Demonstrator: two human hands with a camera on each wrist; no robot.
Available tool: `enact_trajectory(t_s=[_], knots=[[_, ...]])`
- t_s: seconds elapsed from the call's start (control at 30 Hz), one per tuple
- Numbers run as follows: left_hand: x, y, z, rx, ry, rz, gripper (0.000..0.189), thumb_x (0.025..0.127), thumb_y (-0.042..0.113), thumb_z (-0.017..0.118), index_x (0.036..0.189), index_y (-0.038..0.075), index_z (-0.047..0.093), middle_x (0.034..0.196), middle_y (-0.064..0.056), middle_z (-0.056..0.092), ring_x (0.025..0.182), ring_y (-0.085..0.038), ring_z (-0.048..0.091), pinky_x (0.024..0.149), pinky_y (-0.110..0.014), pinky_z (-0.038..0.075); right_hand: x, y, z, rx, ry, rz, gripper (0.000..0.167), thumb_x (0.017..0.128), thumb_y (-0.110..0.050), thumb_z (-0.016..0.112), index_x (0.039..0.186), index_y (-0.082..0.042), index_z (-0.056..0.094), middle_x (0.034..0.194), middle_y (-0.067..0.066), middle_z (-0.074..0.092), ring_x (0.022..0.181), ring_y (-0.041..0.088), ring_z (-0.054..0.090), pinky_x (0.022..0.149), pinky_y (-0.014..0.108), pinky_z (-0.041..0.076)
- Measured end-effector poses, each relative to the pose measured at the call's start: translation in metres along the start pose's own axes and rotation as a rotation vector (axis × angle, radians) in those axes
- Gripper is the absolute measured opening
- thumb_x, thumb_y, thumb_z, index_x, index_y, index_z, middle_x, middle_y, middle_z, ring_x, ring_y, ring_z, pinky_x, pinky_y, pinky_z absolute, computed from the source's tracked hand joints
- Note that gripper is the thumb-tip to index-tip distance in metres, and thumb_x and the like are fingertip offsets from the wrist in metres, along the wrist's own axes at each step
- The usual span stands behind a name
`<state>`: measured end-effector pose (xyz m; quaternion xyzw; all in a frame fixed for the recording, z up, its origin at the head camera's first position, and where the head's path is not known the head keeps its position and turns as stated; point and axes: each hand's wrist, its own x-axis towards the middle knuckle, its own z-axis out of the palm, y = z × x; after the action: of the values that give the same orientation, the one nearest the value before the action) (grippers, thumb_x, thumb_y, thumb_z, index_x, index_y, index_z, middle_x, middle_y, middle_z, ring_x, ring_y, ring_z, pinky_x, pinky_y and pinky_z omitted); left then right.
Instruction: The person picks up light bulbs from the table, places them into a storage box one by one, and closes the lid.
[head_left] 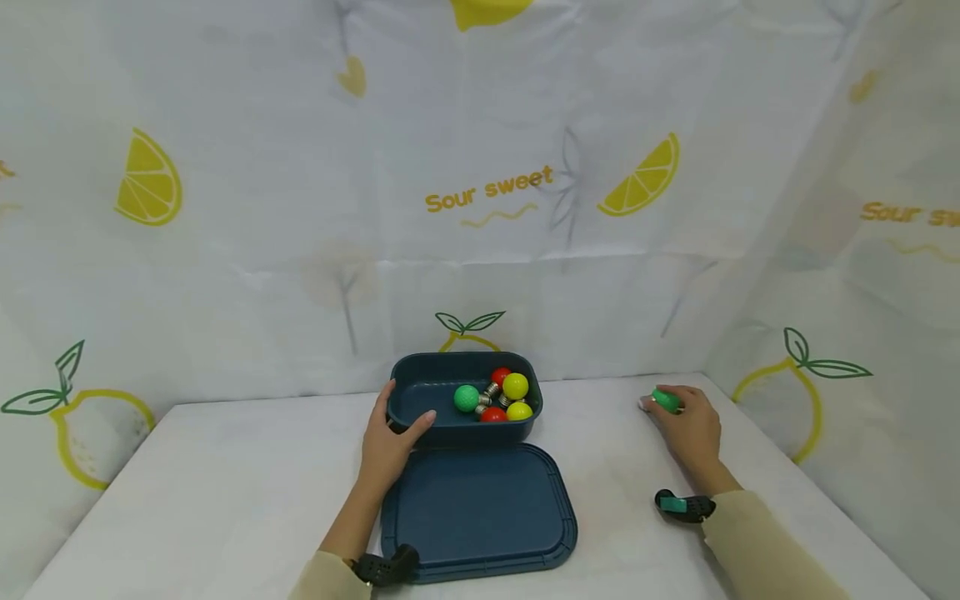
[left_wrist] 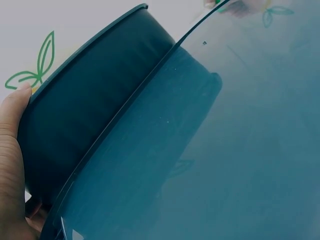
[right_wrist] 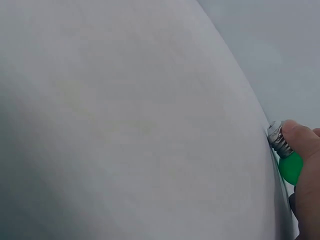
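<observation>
My left hand (head_left: 384, 454) grips the left end of a dark blue plastic box (head_left: 461, 436), its thumb at the near rim and its fingers around the side. Inside the box's right half lie several small light bulbs: a green bulb (head_left: 466, 398), red ones (head_left: 501, 376) and yellow ones (head_left: 515, 386), with metal screw bases. Off to the right, my right hand (head_left: 693, 432) pinches another green bulb (head_left: 667, 401) low over the table. In the right wrist view the thumb lies against the metal base (right_wrist: 280, 140) of that bulb.
A flat dark blue lid (head_left: 480, 512) lies on the white-covered table (head_left: 247, 483), just in front of the box. Behind the table hangs a white cloth (head_left: 300, 208) with lemon prints, and more of it lines the right side.
</observation>
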<state>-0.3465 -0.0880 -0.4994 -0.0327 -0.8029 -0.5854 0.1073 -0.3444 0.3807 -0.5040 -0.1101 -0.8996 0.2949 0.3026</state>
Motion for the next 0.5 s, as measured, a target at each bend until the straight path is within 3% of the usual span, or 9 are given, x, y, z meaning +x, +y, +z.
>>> enact_trajectory(t_s=[0.5], knots=[[0.0, 0.001, -0.002, 0.025, -0.009, -0.007, 0.095, 0.087, 0.05, 0.075, 0.162, 0.024, 0.023, 0.168, -0.013, 0.024, 0.154, -0.038, 0.028, 0.12, -0.063, 0.029, -0.032, -0.038, 0.011, 0.05, -0.008, -0.046, 0.037, 0.087, -0.021, 0.081, 0.117, -0.002, 0.073, 0.125, 0.024, 0.061, 0.115, 0.043, 0.06, 0.093, 0.056, 0.049]])
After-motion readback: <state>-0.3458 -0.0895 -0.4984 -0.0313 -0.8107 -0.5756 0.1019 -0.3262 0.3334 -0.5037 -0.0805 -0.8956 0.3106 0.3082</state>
